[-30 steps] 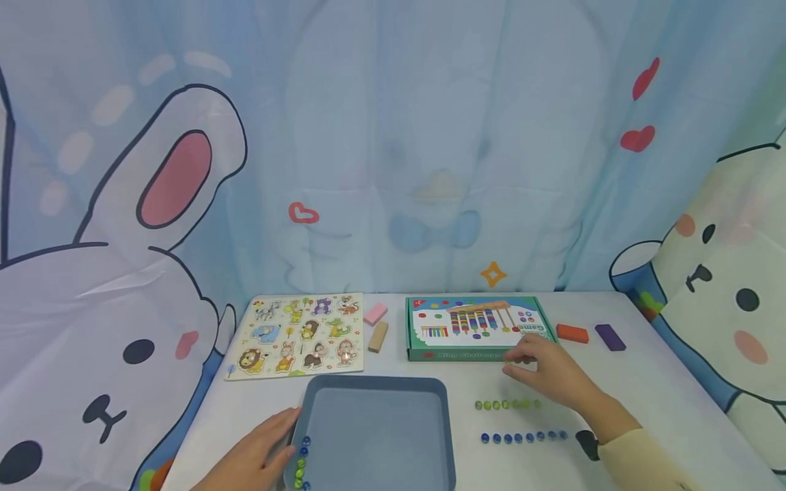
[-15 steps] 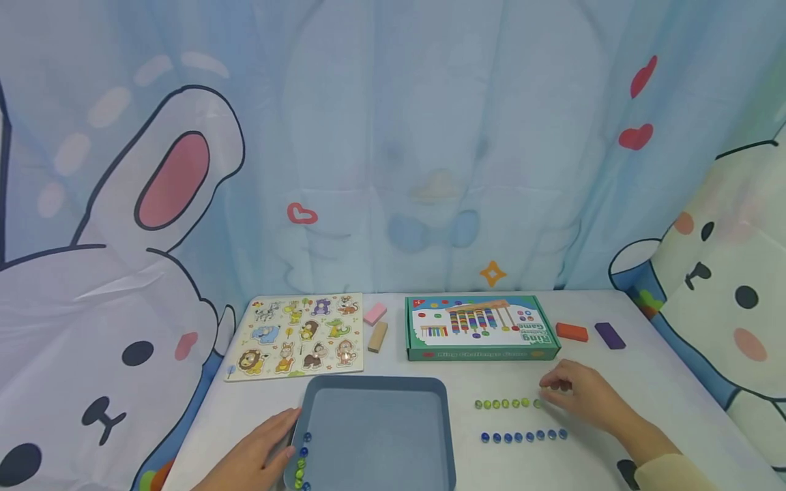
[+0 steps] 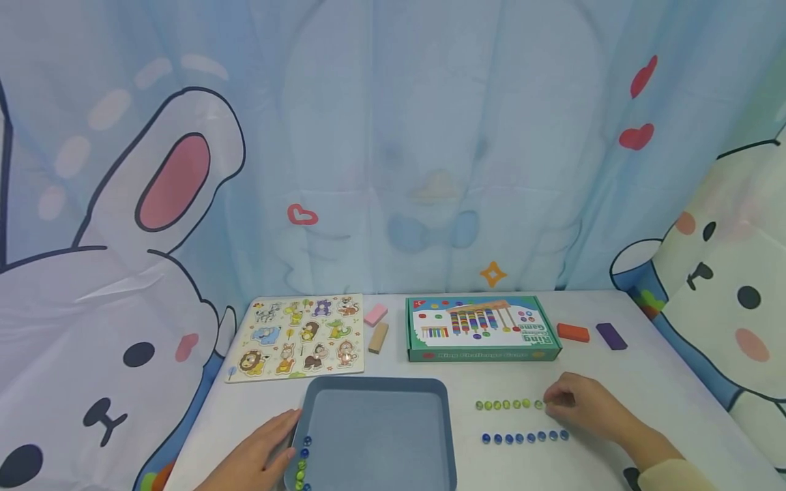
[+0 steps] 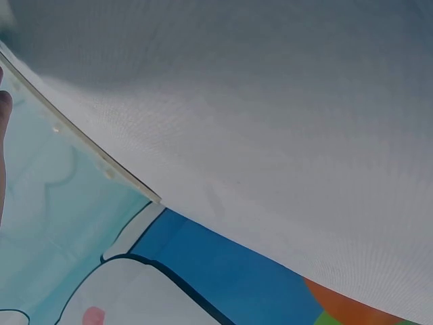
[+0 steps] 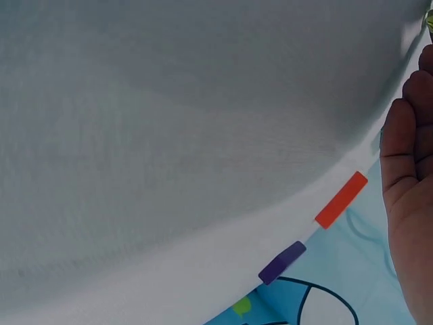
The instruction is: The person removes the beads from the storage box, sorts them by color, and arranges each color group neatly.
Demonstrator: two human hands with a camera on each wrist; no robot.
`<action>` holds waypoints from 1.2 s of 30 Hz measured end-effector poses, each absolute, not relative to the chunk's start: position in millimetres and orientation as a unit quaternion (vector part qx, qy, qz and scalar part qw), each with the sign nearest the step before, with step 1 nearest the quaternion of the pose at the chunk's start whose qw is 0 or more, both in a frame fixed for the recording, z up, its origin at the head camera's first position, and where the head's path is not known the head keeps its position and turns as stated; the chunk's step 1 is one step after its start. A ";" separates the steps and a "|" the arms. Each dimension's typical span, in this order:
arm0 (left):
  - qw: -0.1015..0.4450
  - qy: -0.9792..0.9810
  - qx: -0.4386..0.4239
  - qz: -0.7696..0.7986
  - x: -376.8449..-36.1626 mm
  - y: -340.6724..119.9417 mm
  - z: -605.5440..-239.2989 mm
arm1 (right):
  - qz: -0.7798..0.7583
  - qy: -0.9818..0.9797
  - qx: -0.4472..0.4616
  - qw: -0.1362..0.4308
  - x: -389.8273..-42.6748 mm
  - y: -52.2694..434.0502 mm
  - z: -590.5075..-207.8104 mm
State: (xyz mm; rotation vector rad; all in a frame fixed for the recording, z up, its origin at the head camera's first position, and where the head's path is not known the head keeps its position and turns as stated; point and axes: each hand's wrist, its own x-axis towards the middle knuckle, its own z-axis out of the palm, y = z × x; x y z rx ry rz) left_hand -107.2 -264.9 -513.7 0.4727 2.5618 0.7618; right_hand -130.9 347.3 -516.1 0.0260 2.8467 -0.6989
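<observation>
In the head view my right hand [image 3: 586,409] is at the right end of a row of green glass marbles [image 3: 506,404], thumb and fingers together. A green marble [image 5: 429,22] shows at its fingertips in the right wrist view; the head view hides it behind the fingers. Below lies a parallel row of blue marbles [image 3: 518,438]. My left hand [image 3: 254,453] rests against the left side of a grey-blue tray [image 3: 374,383], its fingers nearly straight and touching the rim. Inside the tray, blue and green marbles [image 3: 301,465] line the left wall.
Behind the tray lie an animal puzzle board [image 3: 297,337], a pink block [image 3: 376,314] and a wooden block [image 3: 378,337]. A green game box [image 3: 482,329] stands behind the marble rows. An orange block [image 3: 573,333] and a purple block [image 3: 611,336] lie at right.
My right hand has moved from in front of the game box, right and down to the right end of the green row. The left hand and tray stay in place.
</observation>
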 end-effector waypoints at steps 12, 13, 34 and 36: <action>0.213 0.923 0.166 0.273 -108.2 -264.8 -516.1 | -0.236 0.969 -0.002 0.067 -130.0 357.6 -502.8; 0.214 0.923 0.165 0.273 -108.4 -265.0 -516.3 | -0.237 0.970 -0.009 0.057 -130.0 357.6 -499.5; 0.213 0.923 0.166 0.274 -107.4 -264.8 -513.0 | -0.285 0.929 -0.237 -0.002 -158.7 199.4 -452.9; 0.212 0.922 0.167 0.277 -106.9 -264.6 -511.6 | -0.292 0.919 -0.263 0.002 -163.7 180.1 -450.6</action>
